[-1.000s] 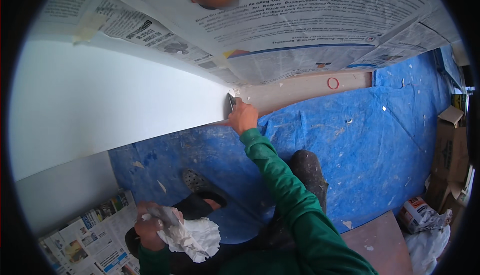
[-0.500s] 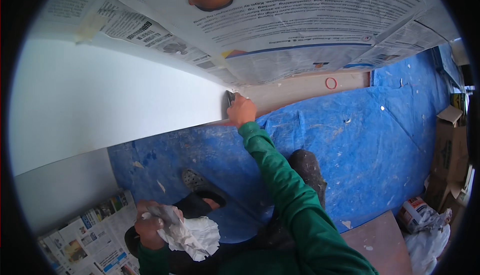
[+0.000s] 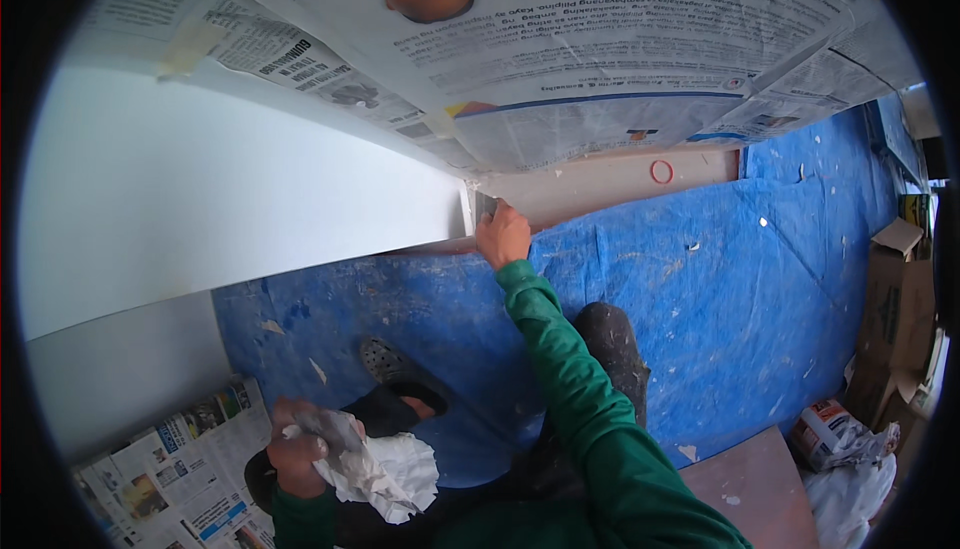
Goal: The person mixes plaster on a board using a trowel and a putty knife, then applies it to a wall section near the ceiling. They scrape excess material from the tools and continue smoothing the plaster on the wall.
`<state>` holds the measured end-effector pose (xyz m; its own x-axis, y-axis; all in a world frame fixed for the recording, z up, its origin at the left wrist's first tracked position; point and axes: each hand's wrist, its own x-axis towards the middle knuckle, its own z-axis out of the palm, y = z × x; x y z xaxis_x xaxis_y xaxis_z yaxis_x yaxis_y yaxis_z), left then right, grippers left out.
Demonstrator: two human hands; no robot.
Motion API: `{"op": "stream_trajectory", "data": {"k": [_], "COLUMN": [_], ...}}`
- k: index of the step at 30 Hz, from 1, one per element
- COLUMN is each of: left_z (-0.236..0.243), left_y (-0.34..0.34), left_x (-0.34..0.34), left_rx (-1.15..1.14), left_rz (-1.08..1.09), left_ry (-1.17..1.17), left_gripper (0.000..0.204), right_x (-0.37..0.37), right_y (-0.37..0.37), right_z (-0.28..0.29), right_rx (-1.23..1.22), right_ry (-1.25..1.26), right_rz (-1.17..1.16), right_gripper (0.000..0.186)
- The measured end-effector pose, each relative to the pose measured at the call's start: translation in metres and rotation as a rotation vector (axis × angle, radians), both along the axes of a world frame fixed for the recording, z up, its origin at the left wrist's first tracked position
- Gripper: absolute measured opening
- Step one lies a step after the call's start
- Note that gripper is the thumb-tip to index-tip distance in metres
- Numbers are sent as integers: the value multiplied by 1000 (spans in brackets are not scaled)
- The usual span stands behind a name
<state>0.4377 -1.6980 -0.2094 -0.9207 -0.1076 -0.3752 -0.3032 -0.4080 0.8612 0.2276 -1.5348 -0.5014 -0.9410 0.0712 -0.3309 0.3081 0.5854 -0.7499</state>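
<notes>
My right hand (image 3: 505,236), at the end of a green sleeve, is closed round a flat grey scraper (image 3: 486,206). Its blade sits by the narrow right end of a long white panel (image 3: 250,194), near the corner below the papered wall; most of the tool is hidden by my fingers. I cannot tell whether the blade touches the panel. Low on the left, my left hand (image 3: 297,454) grips a crumpled white sheet (image 3: 390,474), like paper or thin cloth, which hangs over my lap.
Taped newspaper (image 3: 600,49) covers the wall above. Blue sheeting (image 3: 740,309) with paint flecks lies over the floor. A red ring (image 3: 661,171) is on the bare strip behind. Newspapers (image 3: 180,469) lie lower left. A cardboard box (image 3: 895,299) and a bagged tub (image 3: 828,434) stand right.
My right hand with the scraper has shifted a little right and down, off the panel's end, whose narrow edge now shows. My left hand keeps its hold on the crumpled sheet.
</notes>
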Motion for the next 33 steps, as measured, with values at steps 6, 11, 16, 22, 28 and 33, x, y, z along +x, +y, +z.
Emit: {"op": "stream_trajectory", "data": {"k": [6, 11, 16, 22, 28, 33], "left_z": [0, 1, 2, 0, 0, -2], "left_y": [3, -3, -2, 0, -4, -20], "left_x": [2, 0, 6, 8, 8, 13], "left_rx": [-83, -43, 1, -36, -10, 178], "left_rz": [93, -2, 17, 110, 63, -18], "left_ry": [-27, -21, 2, -25, 14, 70], "left_gripper": [26, 26, 25, 28, 31, 40], "right_x": [-16, -22, -7, -21, -26, -16], "right_y": [-28, 5, 25, -7, -11, 22], "right_z": [-2, -76, -45, -55, -59, -34], "right_rx": [3, 21, -11, -35, 29, 157], "right_ry": [3, -58, -5, 17, -19, -55], "right_rz": [128, 97, -48, 53, 100, -76], "right_gripper": [28, 30, 36, 35, 28, 28]}}
